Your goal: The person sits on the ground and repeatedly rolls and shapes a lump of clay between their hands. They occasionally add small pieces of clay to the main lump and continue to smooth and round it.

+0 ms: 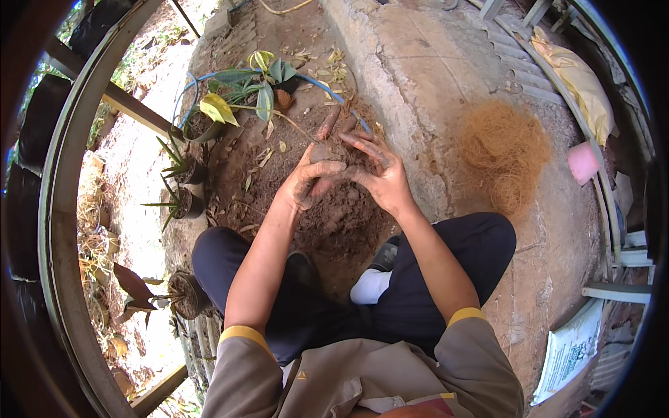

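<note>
My left hand [313, 175] and my right hand [379, 170], both smeared with soil, face each other above a mound of dark soil [345, 219]. Between them is a clump of soil [329, 152], cupped by the fingers and thumbs. A thin stem with a yellow-green leaf [218, 108] reaches from the clump towards the upper left. Just beyond the fingers lies a blue hose [321, 86]. The underside of the clump is hidden, so how firmly each hand grips it is hard to see.
Potted plants [191, 202] line the left side, and leafy cuttings [265, 99] lie beyond the mound. On the paving at right are a heap of brown fibre [504, 154], a pink pot [583, 162] and a printed bag [568, 347]. A raised concrete edge [387, 94] runs beside the soil.
</note>
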{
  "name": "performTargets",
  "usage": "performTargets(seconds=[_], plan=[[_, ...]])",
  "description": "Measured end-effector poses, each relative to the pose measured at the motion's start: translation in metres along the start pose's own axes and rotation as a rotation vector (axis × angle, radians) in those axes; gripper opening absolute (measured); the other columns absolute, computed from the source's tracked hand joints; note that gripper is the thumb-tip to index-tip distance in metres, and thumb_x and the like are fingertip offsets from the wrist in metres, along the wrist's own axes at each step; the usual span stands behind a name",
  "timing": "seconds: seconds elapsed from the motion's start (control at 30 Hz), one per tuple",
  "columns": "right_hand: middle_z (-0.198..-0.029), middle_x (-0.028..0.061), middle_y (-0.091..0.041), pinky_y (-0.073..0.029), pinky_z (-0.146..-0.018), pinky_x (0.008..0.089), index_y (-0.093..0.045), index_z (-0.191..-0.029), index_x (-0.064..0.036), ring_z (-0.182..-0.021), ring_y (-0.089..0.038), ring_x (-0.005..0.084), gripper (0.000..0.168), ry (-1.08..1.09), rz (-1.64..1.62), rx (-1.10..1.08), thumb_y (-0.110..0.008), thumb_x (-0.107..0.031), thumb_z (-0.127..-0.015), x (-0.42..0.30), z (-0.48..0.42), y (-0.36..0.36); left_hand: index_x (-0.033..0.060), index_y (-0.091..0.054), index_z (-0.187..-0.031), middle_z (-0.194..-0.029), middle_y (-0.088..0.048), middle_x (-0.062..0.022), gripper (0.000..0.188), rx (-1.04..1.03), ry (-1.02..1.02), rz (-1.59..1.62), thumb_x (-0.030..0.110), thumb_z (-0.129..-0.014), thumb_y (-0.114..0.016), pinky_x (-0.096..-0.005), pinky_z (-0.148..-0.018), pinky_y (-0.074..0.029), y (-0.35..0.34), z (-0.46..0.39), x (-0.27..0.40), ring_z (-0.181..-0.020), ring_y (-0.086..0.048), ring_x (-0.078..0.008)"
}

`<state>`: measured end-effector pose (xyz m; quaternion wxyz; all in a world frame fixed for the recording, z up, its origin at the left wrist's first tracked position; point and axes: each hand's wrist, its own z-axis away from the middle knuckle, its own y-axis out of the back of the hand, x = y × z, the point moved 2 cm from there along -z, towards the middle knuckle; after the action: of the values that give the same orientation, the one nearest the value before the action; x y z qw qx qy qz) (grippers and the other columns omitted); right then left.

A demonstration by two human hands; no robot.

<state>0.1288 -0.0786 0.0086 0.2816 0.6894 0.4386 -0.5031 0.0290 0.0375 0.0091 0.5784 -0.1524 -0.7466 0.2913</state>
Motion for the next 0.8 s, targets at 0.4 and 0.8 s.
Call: performTargets(seconds=[0.4, 0.8], plan=[[-0.121, 0.0091, -0.056, -0.049, -0.091, 0.0297, -0.046, -0.13, 0.002, -0.105, -0.058, 0.0151, 0.062, -0.341, -0.535, 0.022, -0.074, -0.001, -0.075, 0.014, 0.005, -0.011, 0.0008, -0.026, -0.141, -0.142, -0.033, -0.0181, 0.103, 0.551, 0.218, -0.383, 0.083, -0.078, -0.025, -0.0456, -0.106, -0.03, 0.011, 0.001, -0.016, -0.127, -0.038, -0.0302], [-0.126, 0.0118, -0.054, -0.041, -0.099, 0.0317, -0.044, -0.133, 0.003, -0.114, -0.052, 0.0175, 0.051, -0.177, -0.354, 0.202, -0.064, -0.014, -0.089, 0.021, 0.004, -0.022, -0.0028, -0.037, -0.137, -0.137, -0.043, -0.0206, 0.054, 0.675, -0.187, -0.523, 0.035, -0.099, -0.043, -0.0351, -0.106, -0.032, -0.012, -0.01, -0.036, -0.126, -0.042, -0.0263]])
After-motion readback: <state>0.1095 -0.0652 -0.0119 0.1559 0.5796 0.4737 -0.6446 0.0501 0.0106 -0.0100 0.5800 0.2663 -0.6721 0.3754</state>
